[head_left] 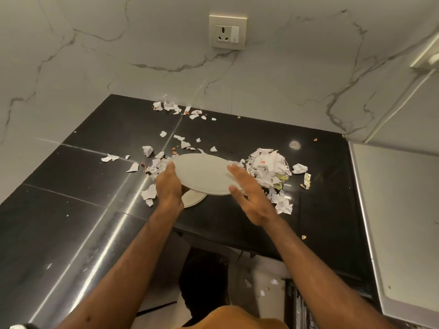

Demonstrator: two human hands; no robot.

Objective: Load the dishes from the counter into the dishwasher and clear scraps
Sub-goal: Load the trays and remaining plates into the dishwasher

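The pale plate point(202, 172) is held tilted just above the counter point(95, 176). The left hand point(169, 184) grips its left rim with curled fingers. The right hand point(247, 193) lies flat against its right side, fingers straight and gripping nothing. The visible face of the plate carries no scraps.

A second plate point(193, 200) lies on the counter, partly hidden below the first. A glass bowl point(288, 167) just to the right is heaped with torn paper. Loose scraps point(147, 150) are strewn over the counter from the back wall to the plates, and a few lie on the floor point(274, 282).

Assessment: the task is at an early stage. No dish is seen loaded, the dishwasher cannot be made out, and scrap clearing is largely outstanding.
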